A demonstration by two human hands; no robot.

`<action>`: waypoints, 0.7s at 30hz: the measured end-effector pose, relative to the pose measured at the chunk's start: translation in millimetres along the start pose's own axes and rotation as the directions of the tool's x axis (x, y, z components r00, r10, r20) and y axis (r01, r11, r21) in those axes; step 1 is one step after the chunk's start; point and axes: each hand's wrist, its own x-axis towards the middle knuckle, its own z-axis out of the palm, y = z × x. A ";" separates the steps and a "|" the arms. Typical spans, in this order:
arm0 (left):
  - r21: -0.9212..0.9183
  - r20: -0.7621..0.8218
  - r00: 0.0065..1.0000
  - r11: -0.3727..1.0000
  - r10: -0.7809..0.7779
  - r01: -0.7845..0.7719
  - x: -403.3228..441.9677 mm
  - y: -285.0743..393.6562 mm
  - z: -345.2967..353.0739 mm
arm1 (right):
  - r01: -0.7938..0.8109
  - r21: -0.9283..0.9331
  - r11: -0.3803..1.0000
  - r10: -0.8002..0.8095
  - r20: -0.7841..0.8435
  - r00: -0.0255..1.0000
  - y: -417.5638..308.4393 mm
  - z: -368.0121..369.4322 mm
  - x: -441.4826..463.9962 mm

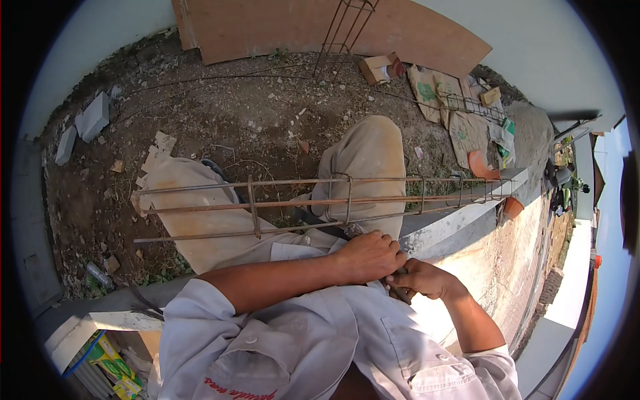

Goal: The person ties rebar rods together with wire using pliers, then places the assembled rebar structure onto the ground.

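A long cage of rusty steel rebar [300,201], with square stirrups [254,207] tied along it, lies across my thighs. My left hand [370,257] is closed just below the cage, near my lap; whatever its fingers hold is hidden. Right beside it, my right hand [427,280] is closed around a dark, narrow handle-like piece [400,291], whose kind I cannot make out. The two hands nearly touch, in front of my shirt and apart from the bars.
Concrete blocks [93,118] lie on the dirt at left. An upright rebar cage [345,33] stands by a brown board [280,30]. Paper sacks [467,137] and a cardboard box [380,69] lie at upper right. A low concrete ledge [440,230] runs on the right.
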 end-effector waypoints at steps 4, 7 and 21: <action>0.133 -0.106 0.994 0.991 -0.018 0.032 -2.0 3.4 0.6 | 0.227 0.080 0.970 -0.230 0.023 0.973 17.0 -5.5 14.6; 0.118 -0.135 0.991 0.992 -0.023 0.039 -2.6 4.4 1.0 | 0.223 0.133 0.966 -0.231 0.044 0.972 17.4 -9.0 12.4; 0.153 -0.103 0.995 0.988 -0.019 0.035 -4.3 1.1 2.4 | 0.121 0.336 0.934 -0.156 0.080 0.984 28.5 -13.7 19.1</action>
